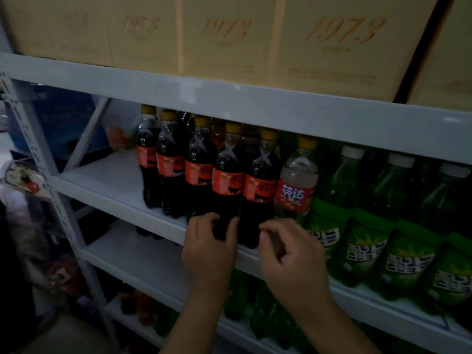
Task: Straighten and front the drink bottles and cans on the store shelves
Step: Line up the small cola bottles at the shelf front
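Left hand [212, 242] grips the upright orange-labelled dark plastic cola bottle [227, 185] dead ahead, right hand [288, 251] loosely curled, empty, just beside.

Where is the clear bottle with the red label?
In the head view, right of centre on the middle shelf, the clear bottle stands between the dark cola bottles and the green bottles.
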